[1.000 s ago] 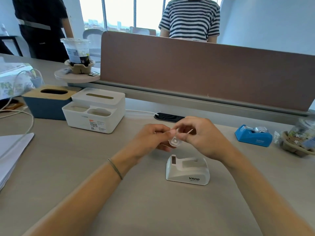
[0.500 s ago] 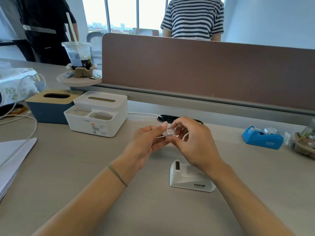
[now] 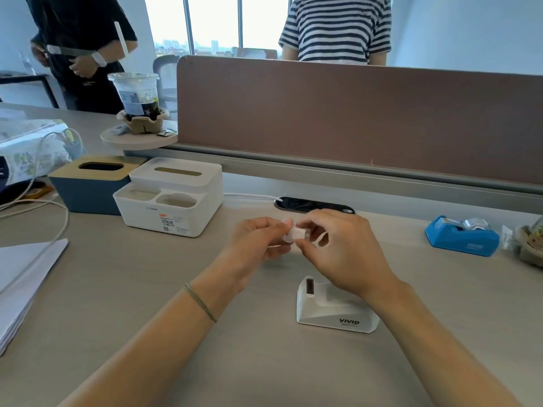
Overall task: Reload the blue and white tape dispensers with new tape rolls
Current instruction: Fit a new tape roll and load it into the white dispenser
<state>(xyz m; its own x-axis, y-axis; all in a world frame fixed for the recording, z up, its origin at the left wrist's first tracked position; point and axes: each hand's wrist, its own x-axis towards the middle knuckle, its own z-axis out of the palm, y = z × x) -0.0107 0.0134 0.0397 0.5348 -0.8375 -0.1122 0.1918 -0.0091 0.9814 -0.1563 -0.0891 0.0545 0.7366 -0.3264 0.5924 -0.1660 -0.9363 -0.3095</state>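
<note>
The white tape dispenser (image 3: 335, 314) stands on the desk with its cradle bare, partly behind my right wrist. Above and behind it, my left hand (image 3: 255, 245) and my right hand (image 3: 340, 248) meet fingertip to fingertip, both pinching a small white tape roll (image 3: 296, 233). Most of the roll is hidden by my fingers. The blue tape dispenser (image 3: 461, 237) sits at the far right with a roll of tape in it.
A white organiser box (image 3: 173, 198) and a blue tissue box (image 3: 88, 183) stand at the left. A stack of papers (image 3: 23, 277) and a white cable (image 3: 38, 207) lie further left. A brown divider (image 3: 352, 118) backs the desk, with two people behind. A drink cup (image 3: 136, 95) sits on a small shelf.
Both hands have risen slightly and turned the small roll between the fingertips. The camera has tilted up a little. The dispensers have not moved.
</note>
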